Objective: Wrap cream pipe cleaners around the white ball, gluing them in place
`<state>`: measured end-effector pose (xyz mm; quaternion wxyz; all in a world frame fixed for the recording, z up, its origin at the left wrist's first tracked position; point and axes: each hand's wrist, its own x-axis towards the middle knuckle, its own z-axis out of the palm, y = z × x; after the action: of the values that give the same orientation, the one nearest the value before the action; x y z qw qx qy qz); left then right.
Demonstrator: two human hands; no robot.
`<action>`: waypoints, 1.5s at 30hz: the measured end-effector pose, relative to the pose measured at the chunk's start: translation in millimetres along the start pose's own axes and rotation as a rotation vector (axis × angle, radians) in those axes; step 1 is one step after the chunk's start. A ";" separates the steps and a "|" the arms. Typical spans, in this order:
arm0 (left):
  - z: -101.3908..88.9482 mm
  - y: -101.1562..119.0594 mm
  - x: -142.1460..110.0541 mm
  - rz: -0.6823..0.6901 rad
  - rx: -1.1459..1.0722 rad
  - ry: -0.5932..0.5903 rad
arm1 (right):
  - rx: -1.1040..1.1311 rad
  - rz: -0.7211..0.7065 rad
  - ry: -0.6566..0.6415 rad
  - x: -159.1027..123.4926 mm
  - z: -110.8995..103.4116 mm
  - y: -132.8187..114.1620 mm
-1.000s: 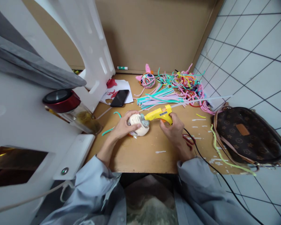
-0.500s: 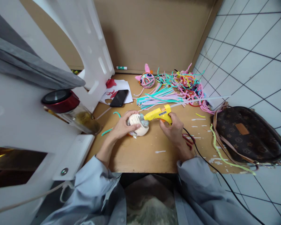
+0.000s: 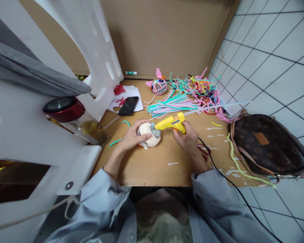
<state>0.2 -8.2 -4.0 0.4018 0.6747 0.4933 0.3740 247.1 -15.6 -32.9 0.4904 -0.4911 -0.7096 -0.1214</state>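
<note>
My left hand (image 3: 131, 136) is wrapped round a cream-white ball (image 3: 149, 135) wound with fuzzy strands, pressing it on the wooden table (image 3: 154, 165). My right hand (image 3: 188, 138) grips a yellow glue gun (image 3: 171, 122) by its handle. The gun's nozzle touches the grey patch on the ball's right side. A clear glue stick juts from the gun's back toward the right. Its black cord (image 3: 218, 172) runs off the table's front edge.
A heap of coloured pipe cleaners (image 3: 190, 94) and a finished pink ball figure (image 3: 159, 85) lie at the back. A black phone (image 3: 128, 105) rests on paper, a red-lidded jar (image 3: 73, 118) stands left, and a brown handbag (image 3: 268, 145) sits right. Red scissors (image 3: 204, 150) lie by my right wrist.
</note>
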 end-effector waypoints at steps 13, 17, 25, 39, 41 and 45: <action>-0.5 1.2 -0.2 0.007 0.014 0.005 | 0.002 -0.002 0.011 0.6 -1.3 1.4; -0.7 2.0 -0.4 0.006 0.021 0.006 | 0.024 -0.016 0.016 1.8 -2.0 0.4; -0.7 -0.9 -0.1 0.003 0.001 -0.001 | 0.026 0.049 0.042 1.6 -0.8 -0.2; 0.9 -8.6 1.8 0.045 -0.034 -0.005 | -0.318 0.647 -0.553 9.6 -1.7 18.1; 1.4 -9.3 2.0 0.053 -0.038 0.004 | -0.377 0.641 -0.613 8.0 -1.7 16.4; 2.6 -12.1 3.2 0.068 -0.078 0.019 | -0.510 0.556 -0.606 3.6 -3.5 10.4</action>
<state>-1.1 -3.2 -15.7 0.4101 0.6713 0.4590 0.4129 257.5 -10.7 -31.5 0.1394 -0.7800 -0.6100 -0.0070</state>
